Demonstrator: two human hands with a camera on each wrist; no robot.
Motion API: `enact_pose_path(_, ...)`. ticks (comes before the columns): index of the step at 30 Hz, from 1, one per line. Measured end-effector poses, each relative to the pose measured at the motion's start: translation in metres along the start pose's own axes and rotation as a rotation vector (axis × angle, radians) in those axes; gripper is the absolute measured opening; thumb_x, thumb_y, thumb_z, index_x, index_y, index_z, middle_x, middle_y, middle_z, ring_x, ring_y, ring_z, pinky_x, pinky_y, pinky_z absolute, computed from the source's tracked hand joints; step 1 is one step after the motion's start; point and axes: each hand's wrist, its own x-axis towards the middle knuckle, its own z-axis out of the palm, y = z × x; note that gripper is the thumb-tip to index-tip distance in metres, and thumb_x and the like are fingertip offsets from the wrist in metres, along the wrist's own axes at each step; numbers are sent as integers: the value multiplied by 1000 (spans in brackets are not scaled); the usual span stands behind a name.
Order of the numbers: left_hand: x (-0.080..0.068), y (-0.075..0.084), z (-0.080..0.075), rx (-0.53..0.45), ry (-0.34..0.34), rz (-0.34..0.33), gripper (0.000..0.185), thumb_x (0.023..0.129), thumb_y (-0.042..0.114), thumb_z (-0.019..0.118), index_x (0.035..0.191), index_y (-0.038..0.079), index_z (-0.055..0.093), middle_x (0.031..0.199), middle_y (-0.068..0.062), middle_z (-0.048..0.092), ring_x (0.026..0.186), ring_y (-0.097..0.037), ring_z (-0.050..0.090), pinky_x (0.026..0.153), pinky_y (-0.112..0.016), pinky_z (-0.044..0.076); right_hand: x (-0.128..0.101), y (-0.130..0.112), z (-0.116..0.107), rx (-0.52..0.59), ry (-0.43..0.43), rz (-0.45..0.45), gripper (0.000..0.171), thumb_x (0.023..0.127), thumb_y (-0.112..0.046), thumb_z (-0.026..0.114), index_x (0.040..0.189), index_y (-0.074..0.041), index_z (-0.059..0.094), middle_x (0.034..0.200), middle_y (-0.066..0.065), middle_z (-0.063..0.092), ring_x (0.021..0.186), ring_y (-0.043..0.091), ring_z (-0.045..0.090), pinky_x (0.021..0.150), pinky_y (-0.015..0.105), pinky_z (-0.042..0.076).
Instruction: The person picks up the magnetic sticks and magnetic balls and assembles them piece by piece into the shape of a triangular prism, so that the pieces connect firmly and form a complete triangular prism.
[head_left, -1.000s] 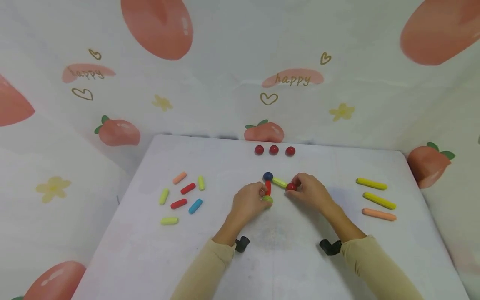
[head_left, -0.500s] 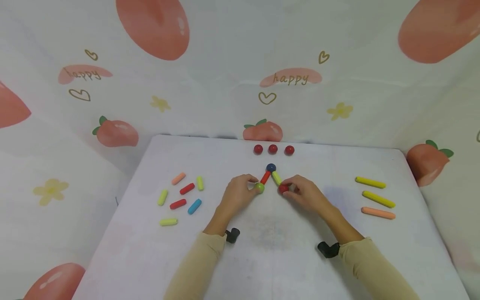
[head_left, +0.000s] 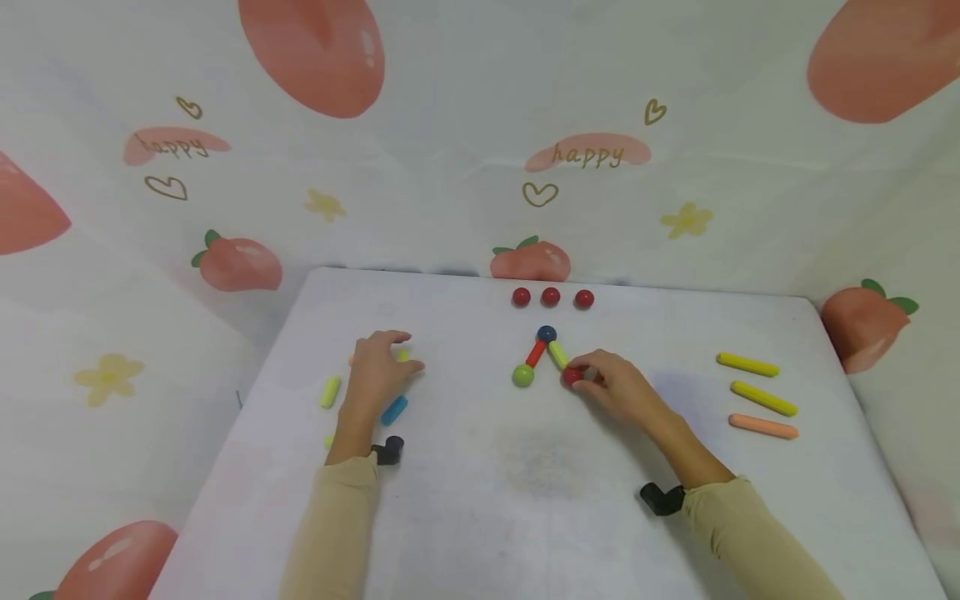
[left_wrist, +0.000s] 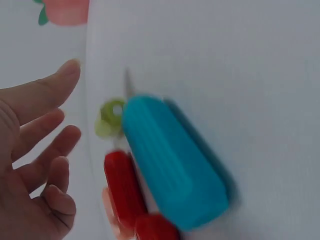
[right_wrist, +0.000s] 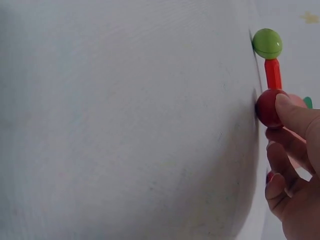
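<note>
At the centre of the white table (head_left: pixel 525 500) stands your little V of sticks and balls: a dark blue ball (head_left: pixel 547 333) at its 12 o'clock tip, a short red stick (head_left: pixel 536 353) running down to a green ball (head_left: pixel 522 376) at 7 o'clock, and a short yellow-green stick (head_left: pixel 557 355) running down to a red ball (head_left: pixel 573 377) at 5 o'clock. Your right hand (head_left: pixel 618 390) pinches that red ball between thumb and fingertips (right_wrist: pixel 292 112), with the ball resting on the table at the end of the yellow-green stick. In the right wrist view the ball sits against your fingertip, and the green ball and red stick show beyond it.

Your left hand (head_left: pixel 378 373) is well apart from the V, out at its 9 o'clock, hovering over the loose short sticks with fingers spread and relaxed, gripping nothing. A blue stick (head_left: pixel 393 410) lies just at the hand's 5 o'clock, and a yellow-green stick (head_left: pixel 329 392) lies at its 8 o'clock. The left wrist view shows the blue stick (left_wrist: pixel 170 160) close up beside two red pieces (left_wrist: pixel 122 187), none of them touched by your fingers (left_wrist: pixel 47 95).

Three red balls (head_left: pixel 551 297) sit in a row at 12 o'clock of the V, near the far edge. Off at 3 o'clock lie two long yellow sticks (head_left: pixel 747 365) and a long orange stick (head_left: pixel 762 427).
</note>
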Motion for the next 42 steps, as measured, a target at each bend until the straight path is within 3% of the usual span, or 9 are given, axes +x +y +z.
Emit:
enact_pose_path(5, 3, -13, -3, 38, -76, -40, 63, 86, 29, 79, 143, 12, 58, 134, -17, 62, 120, -35, 46, 96, -48, 48, -1, 2, -2, -7, -7, 16, 35, 93, -19, 75, 127, -17, 69, 118, 3, 71, 96, 18, 60, 84, 35, 55)
enact_pose_path(7, 4, -14, -1, 47, -87, -34, 63, 86, 29, 79, 143, 12, 58, 133, -16, 64, 121, -36, 46, 98, -48, 48, -1, 2, -3, -10, -10, 21, 35, 93, -18, 75, 127, -17, 69, 118, 3, 71, 97, 18, 60, 85, 36, 55)
enact_pose_path(12, 6, -16, 7, 31, -55, 8, 55, 87, 20, 78, 138, 10, 61, 136, -12, 67, 134, -39, 46, 113, -54, 37, -1, 2, -4, -13, -15, 28, 36, 93, -19, 75, 128, -15, 68, 121, 4, 71, 100, 19, 60, 87, 37, 55)
enact_pose_path(18, 11, -10, 20, -14, -38, 93, 40, 87, 7, 74, 126, 9, 68, 117, -9, 75, 119, -33, 63, 103, -48, 49, -2, 0, -4, -21, -14, 33, 36, 92, -19, 76, 127, -15, 69, 120, 5, 72, 99, 19, 60, 86, 37, 56)
enact_pose_path(22, 13, -1, 25, -24, -40, 164, 31, 89, 10, 72, 120, 13, 71, 113, -7, 76, 112, -28, 67, 100, -47, 52, -2, 1, -4, -26, -17, 36, 36, 92, -19, 76, 128, -16, 69, 119, 4, 72, 98, 19, 60, 86, 37, 55)
enact_pose_path(26, 12, 12, 28, -126, -40, 221, 25, 93, 15, 71, 118, 21, 71, 117, -2, 74, 114, -27, 67, 101, -47, 52, -2, 1, -4, -30, -15, 38, 36, 92, -19, 76, 127, -17, 69, 118, 3, 72, 98, 19, 60, 86, 37, 55)
enact_pose_path(30, 9, 29, 35, -252, -64, 225, 25, 93, 16, 72, 117, 25, 71, 120, 1, 74, 115, -25, 66, 103, -46, 53, -3, 1, -5, -30, -6, 39, 36, 91, -18, 77, 126, -16, 69, 118, 4, 73, 97, 19, 60, 85, 37, 55)
enact_pose_path(36, 1, 54, 56, -319, -65, 234, 28, 88, 14, 80, 114, 20, 72, 113, -1, 76, 106, -19, 69, 97, -39, 57, -3, 1, -4, -26, -1, 29, 36, 91, -15, 77, 126, -15, 70, 117, 5, 73, 95, 19, 59, 83, 35, 55)
enact_pose_path(42, -7, 78, 79, -392, -95, 253, 19, 89, 17, 79, 105, 24, 73, 106, 6, 74, 104, -17, 65, 96, -38, 57, 0, 1, -2, -38, 1, 35, 36, 91, -17, 77, 126, -17, 70, 118, 4, 73, 95, 19, 59, 83, 35, 55)
